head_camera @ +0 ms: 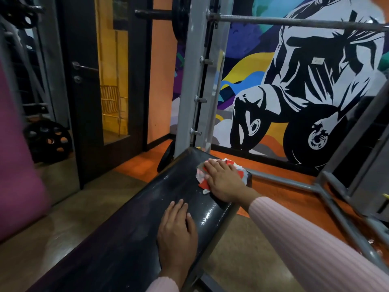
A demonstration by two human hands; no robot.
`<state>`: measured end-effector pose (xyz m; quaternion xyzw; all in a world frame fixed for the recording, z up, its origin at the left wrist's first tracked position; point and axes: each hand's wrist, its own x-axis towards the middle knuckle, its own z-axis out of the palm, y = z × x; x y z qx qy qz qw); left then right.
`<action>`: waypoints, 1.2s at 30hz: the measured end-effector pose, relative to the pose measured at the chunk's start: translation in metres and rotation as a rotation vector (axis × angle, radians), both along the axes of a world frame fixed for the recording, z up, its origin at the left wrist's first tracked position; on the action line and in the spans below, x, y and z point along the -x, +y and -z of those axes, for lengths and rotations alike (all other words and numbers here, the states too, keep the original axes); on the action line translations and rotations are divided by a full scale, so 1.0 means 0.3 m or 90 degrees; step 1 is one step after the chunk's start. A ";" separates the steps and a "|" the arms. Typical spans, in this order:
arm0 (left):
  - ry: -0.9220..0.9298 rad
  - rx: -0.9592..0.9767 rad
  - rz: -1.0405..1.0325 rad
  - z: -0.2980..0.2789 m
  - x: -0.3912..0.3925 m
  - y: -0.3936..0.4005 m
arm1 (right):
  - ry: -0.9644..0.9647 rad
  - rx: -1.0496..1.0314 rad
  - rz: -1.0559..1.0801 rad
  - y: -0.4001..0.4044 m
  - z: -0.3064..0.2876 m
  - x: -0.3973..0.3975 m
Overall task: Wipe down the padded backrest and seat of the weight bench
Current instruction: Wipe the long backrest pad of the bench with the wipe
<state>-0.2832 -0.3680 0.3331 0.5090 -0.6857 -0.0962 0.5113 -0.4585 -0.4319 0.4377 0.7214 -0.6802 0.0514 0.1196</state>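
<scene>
The black padded bench (147, 205) runs from the lower left up to the grey rack. Near its far end lies a red and white cloth (202, 177). My right hand (223, 182) presses flat on that cloth with straight fingers, close to the pad's right edge. Closer to me, my left hand (175, 230) rests flat on the bare pad, fingers spread and holding nothing. The pad surface shines with faint smears around both hands.
A grey rack upright (189, 81) stands at the bench's far end with a barbell (294, 22) across it. Grey frame bars (328, 197) run along the floor on the right. Weight plates (48, 142) lean at the left by a dark door (88, 102).
</scene>
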 end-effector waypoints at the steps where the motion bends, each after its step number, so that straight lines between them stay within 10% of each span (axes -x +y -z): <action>1: -0.001 0.006 -0.005 -0.001 0.001 0.000 | 0.010 -0.005 -0.044 0.027 0.003 0.004; 36: 0.004 -0.005 -0.001 -0.005 0.005 -0.002 | 0.002 -0.103 -0.080 0.019 -0.046 0.059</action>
